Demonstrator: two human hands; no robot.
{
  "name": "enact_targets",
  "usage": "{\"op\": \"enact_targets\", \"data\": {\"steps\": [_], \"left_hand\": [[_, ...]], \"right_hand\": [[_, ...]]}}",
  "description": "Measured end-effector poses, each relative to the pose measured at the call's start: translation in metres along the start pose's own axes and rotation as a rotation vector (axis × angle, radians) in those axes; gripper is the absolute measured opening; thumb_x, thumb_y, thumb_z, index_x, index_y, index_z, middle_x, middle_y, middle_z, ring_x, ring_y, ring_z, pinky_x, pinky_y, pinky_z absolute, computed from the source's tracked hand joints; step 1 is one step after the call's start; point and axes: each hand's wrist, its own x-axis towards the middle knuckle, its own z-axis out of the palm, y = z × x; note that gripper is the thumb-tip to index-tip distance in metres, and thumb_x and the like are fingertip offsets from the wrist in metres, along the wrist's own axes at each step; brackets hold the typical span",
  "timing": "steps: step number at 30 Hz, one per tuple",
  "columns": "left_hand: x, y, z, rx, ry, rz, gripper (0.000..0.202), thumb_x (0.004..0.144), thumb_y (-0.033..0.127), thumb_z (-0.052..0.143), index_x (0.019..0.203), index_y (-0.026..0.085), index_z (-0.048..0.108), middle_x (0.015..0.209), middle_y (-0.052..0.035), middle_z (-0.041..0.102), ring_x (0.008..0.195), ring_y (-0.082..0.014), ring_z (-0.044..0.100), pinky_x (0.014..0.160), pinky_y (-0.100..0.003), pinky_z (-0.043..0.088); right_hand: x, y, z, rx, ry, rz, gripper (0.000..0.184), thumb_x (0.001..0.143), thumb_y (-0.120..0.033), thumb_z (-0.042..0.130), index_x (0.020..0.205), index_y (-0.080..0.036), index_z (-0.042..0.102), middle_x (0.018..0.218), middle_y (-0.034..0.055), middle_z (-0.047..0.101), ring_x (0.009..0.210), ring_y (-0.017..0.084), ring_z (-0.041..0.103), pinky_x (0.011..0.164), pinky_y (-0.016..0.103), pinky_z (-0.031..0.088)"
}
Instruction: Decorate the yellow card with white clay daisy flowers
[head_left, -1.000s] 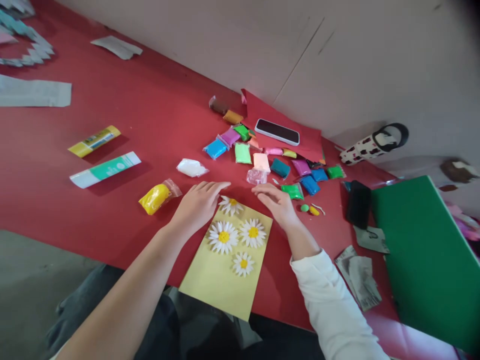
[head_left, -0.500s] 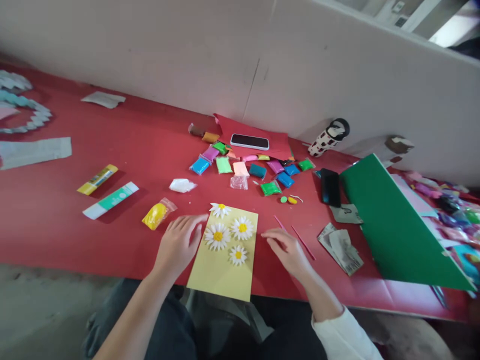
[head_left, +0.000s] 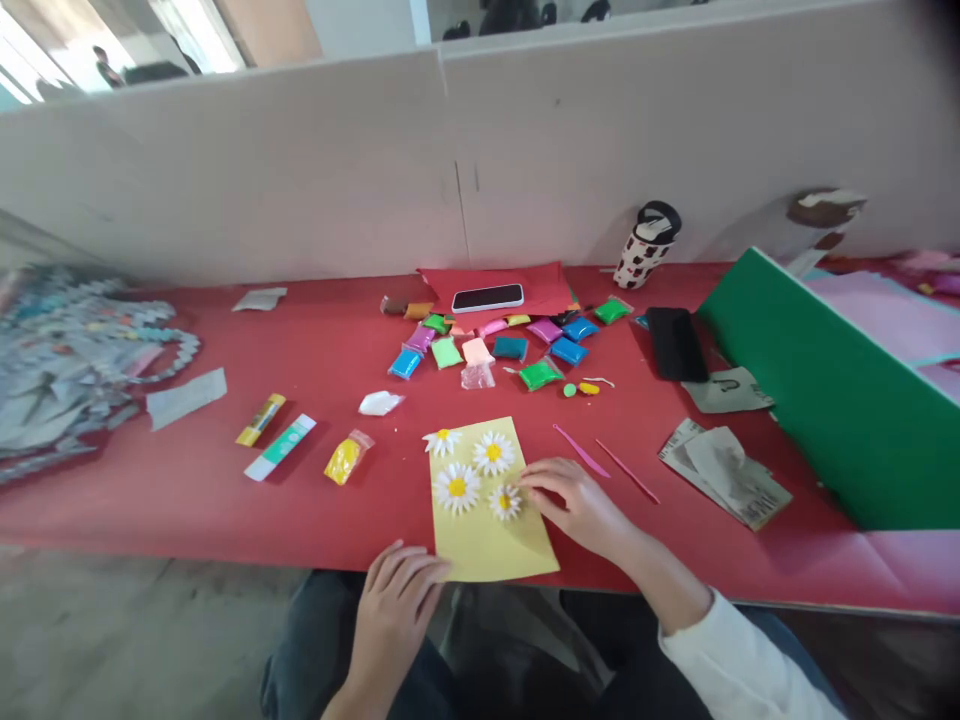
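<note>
A pale yellow card (head_left: 491, 551) lies on the red table by its front edge, bearing several white daisies with yellow centres. One daisy (head_left: 441, 441) overhangs the card's upper left corner. My left hand (head_left: 397, 600) is at the lower left corner, fingers stretched out and fingertips at the card's edge. From the right, my right hand (head_left: 574, 500) reaches over the card, its fingers loosely bent and apart. Its fingertips are beside the lower right daisy (head_left: 505, 502); whether they touch it I cannot tell. Two thin pink tools (head_left: 581, 450) lie right of the card.
Several coloured clay packets (head_left: 510, 348) lie beyond the card, before a phone (head_left: 487, 298). A yellow packet (head_left: 345, 460) and glue tube (head_left: 280, 448) are left. On the right are a black phone (head_left: 675, 345), paper scraps (head_left: 724, 475), a green board (head_left: 817, 400) and a spotted bottle (head_left: 645, 250).
My left hand has moved from the card's upper left down to its lower left corner. My right hand has come in over the card's right edge. The card is turned slightly; the view has shifted.
</note>
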Motion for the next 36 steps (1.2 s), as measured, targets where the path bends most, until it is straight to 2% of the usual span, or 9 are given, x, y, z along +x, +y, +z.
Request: {"op": "enact_targets", "data": {"steps": [3,6,11,15,19,24,29,32,36], "left_hand": [[0.018,0.018,0.0,-0.044,-0.042,0.059,0.017,0.088,0.016,0.057,0.093,0.028,0.069,0.088,0.0024,0.075,0.084,-0.018,0.07,0.091,-0.038,0.051],[0.037,0.018,0.002,-0.095,-0.059,0.07,0.015,0.089,0.023,0.057,0.098,0.027,0.068,0.09,-0.0009,0.076,0.085,-0.019,0.07,0.094,-0.041,0.05],[0.096,-0.033,0.007,0.001,-0.098,-0.262,0.027,0.096,0.029,0.042,0.112,0.021,0.063,0.113,-0.0085,0.071,0.108,-0.0219,0.064,0.096,-0.041,0.049],[0.141,-0.065,0.015,0.06,-0.192,-0.291,0.037,0.09,0.039,0.055,0.12,0.019,0.06,0.115,-0.0113,0.068,0.107,-0.026,0.063,0.091,-0.041,0.049],[0.156,-0.06,0.014,0.108,-0.275,-0.266,0.026,0.086,0.042,0.06,0.102,0.024,0.067,0.105,-0.0085,0.07,0.101,-0.0288,0.064,0.088,-0.042,0.046],[0.16,-0.051,0.004,0.091,-0.339,-0.303,0.016,0.084,0.04,0.062,0.086,0.024,0.063,0.09,-0.0044,0.072,0.09,-0.0279,0.065,0.08,-0.041,0.045],[0.171,-0.043,0.002,-0.408,-0.172,-0.452,0.026,0.077,0.044,0.069,0.091,0.022,0.063,0.089,-0.0035,0.071,0.084,-0.0215,0.066,0.074,-0.032,0.049],[0.181,-0.016,0.009,-0.871,-0.144,-0.532,0.036,0.073,0.044,0.073,0.097,0.02,0.064,0.091,-0.0027,0.069,0.072,-0.0147,0.062,0.066,-0.027,0.05],[0.185,0.024,0.022,-1.305,-0.171,-0.638,0.031,0.069,0.038,0.078,0.088,0.019,0.062,0.077,0.0019,0.064,0.065,-0.0112,0.061,0.061,-0.023,0.051]], "right_hand": [[0.017,0.004,-0.005,0.056,-0.01,-0.035,0.021,0.091,-0.021,0.054,0.102,-0.026,0.071,0.109,0.0058,0.072,0.104,0.024,0.065,0.093,0.045,0.049],[0.026,0.01,-0.005,0.128,-0.027,-0.023,0.02,0.09,-0.021,0.054,0.101,-0.025,0.071,0.105,0.005,0.073,0.099,0.023,0.067,0.089,0.041,0.051],[0.021,0.021,-0.002,0.151,0.09,-0.058,0.019,0.092,-0.023,0.053,0.097,-0.024,0.072,0.1,0.0058,0.073,0.096,0.021,0.067,0.088,0.041,0.052],[0.019,0.03,-0.003,0.108,0.158,-0.057,0.02,0.093,-0.025,0.052,0.099,-0.024,0.071,0.098,0.0061,0.072,0.092,0.021,0.067,0.088,0.042,0.052],[0.02,0.034,-0.004,0.102,0.157,-0.006,0.019,0.092,-0.024,0.052,0.097,-0.023,0.07,0.098,0.0053,0.073,0.091,0.02,0.067,0.086,0.04,0.053],[0.02,0.033,-0.005,0.113,0.15,0.031,0.019,0.092,-0.025,0.052,0.097,-0.022,0.07,0.098,0.0052,0.073,0.092,0.019,0.067,0.088,0.04,0.051],[0.024,0.019,-0.005,0.264,0.172,0.117,0.018,0.09,-0.025,0.054,0.095,-0.022,0.071,0.096,0.0052,0.073,0.09,0.019,0.067,0.085,0.037,0.053],[0.028,0.003,-0.002,0.436,0.163,0.221,0.022,0.089,-0.031,0.056,0.104,-0.022,0.069,0.097,0.0055,0.073,0.087,0.019,0.068,0.079,0.034,0.054],[0.032,-0.014,0.008,0.716,0.164,0.252,0.036,0.086,-0.041,0.06,0.118,-0.022,0.062,0.106,0.0062,0.071,0.091,0.018,0.067,0.078,0.032,0.054]]}}
